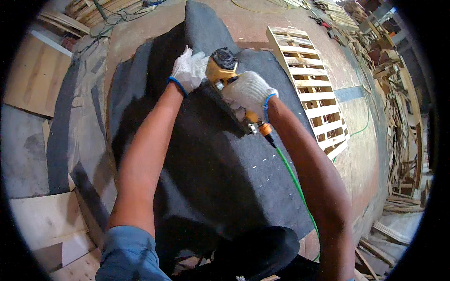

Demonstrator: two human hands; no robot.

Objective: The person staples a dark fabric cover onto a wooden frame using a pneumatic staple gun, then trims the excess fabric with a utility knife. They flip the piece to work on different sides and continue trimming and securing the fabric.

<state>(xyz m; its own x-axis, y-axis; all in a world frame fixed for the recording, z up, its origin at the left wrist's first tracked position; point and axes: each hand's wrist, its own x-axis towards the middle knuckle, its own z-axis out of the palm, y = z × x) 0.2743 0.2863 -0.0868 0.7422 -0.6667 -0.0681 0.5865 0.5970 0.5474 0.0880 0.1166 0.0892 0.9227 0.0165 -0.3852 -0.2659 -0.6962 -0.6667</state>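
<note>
Yellow nail gun in right hand, nose forward, axis front-to-back

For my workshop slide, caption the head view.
Gloved right hand grips yellow pneumatic nail gun while gloved left hand presses dark grey felt sheet.

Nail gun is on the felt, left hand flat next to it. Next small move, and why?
Probably fire one fastener where the tool sits. The right hand grips the yellow pneumatic nail gun, its nose down on the dark grey felt, while the left hand presses the felt flat right beside it. Small fasteners already dot the felt nearer the person, and the green air hose is attached.
</note>
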